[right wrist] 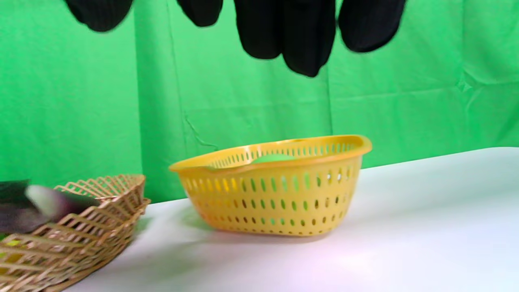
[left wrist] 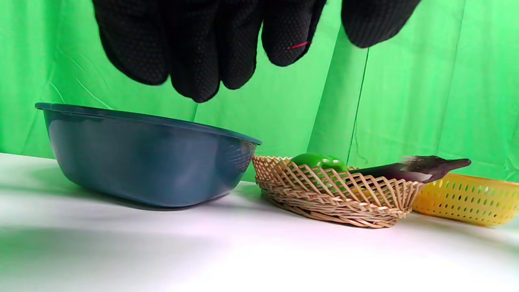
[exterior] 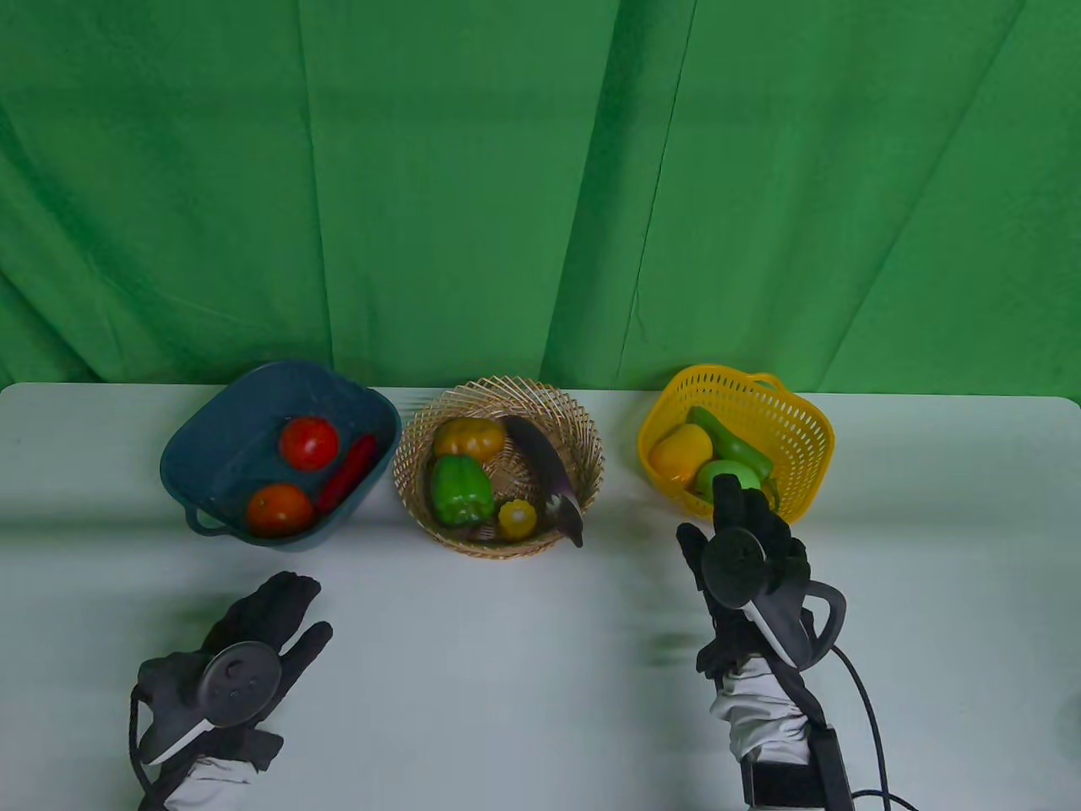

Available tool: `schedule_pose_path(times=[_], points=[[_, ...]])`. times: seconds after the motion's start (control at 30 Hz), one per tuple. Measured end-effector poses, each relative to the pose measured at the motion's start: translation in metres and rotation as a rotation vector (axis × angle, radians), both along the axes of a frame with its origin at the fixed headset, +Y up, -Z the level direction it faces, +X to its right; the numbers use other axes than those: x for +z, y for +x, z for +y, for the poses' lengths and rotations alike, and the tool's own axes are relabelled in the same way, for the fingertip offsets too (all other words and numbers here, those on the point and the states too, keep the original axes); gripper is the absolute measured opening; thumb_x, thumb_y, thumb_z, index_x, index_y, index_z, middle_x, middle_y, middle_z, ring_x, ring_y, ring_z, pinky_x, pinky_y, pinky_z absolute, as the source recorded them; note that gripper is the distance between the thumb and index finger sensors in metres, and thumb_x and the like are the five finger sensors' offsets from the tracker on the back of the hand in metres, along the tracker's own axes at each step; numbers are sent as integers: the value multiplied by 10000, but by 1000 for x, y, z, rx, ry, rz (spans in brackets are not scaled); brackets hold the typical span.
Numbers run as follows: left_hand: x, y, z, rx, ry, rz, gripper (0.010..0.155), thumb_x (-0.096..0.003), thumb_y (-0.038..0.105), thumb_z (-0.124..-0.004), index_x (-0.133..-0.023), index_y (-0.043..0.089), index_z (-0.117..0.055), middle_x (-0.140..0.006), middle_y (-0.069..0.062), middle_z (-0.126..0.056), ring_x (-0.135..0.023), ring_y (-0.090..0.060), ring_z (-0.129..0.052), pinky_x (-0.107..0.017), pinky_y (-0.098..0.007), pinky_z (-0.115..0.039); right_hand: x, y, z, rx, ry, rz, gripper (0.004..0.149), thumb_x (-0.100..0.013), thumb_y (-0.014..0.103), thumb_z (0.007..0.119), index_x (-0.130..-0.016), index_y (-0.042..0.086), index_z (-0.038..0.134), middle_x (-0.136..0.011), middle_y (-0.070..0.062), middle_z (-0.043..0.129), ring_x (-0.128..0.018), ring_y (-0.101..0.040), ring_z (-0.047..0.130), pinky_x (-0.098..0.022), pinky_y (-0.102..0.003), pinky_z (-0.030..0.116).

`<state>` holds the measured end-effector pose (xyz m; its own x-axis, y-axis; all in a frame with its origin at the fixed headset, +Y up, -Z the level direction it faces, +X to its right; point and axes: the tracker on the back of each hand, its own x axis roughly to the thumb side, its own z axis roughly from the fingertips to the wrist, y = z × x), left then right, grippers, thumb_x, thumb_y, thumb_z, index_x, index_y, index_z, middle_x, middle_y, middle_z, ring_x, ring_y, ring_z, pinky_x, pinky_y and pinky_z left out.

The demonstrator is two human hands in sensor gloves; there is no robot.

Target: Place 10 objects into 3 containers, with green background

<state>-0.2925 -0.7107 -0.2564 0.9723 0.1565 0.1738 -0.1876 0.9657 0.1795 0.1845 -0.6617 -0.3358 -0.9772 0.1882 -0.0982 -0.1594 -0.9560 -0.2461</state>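
A dark blue bowl (exterior: 203, 448) at the left holds two red tomatoes (exterior: 309, 443) and a red chili (exterior: 347, 470). A woven basket (exterior: 583, 422) in the middle holds an orange pepper (exterior: 469, 438), a green pepper (exterior: 460, 490), a small yellow piece (exterior: 517, 518) and a purple eggplant (exterior: 551, 478) that juts over the rim. A yellow plastic basket (exterior: 802, 431) at the right holds a yellow pepper (exterior: 680, 452) and green vegetables (exterior: 730, 448). My left hand (exterior: 274, 612) lies open and empty on the table. My right hand (exterior: 735, 524) is open and empty, just in front of the yellow basket.
A green cloth (exterior: 540, 186) hangs behind the table. The white table (exterior: 507, 659) ends right behind the three containers. In the left wrist view the blue bowl (left wrist: 142, 162) is near, with the woven basket (left wrist: 336, 194) beside it.
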Motion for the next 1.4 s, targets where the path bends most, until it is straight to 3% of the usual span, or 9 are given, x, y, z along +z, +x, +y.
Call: schedule_pose_path(times=[0.6,0.93,1.4], points=[[1,5,-5,27,-1,-42,625,-566,586,-628,-1108,274,-633,-1106,-125,-784,-930,-341,-891,-629,-528,-768,48,-57,-30,16,31,176,722,-557,587,606,-1163,255,398,-1172,-179,579,-980,-476,684,-728,-665,558],[1,6,-6,11,-10,-37,626,-567,585,-628,-1109,273,-632,-1108,-123,-783,-931,-343,-890,-629,-529,-767,52,-70,-58,47,-45,227,716,-556,586,606,-1160,256,407,-1167,-177,590,-976,-475,690,-726,-661,564],[0,7,-5,1,-15,-35,626,-568,585,-627,-1109,271,-632,-1107,-125,-783,-930,-343,-890,-629,-529,-767,54,-71,-61,50,-51,244,713,-557,585,605,-1159,256,408,-1164,-172,596,-971,-468,701,-726,-659,567]])
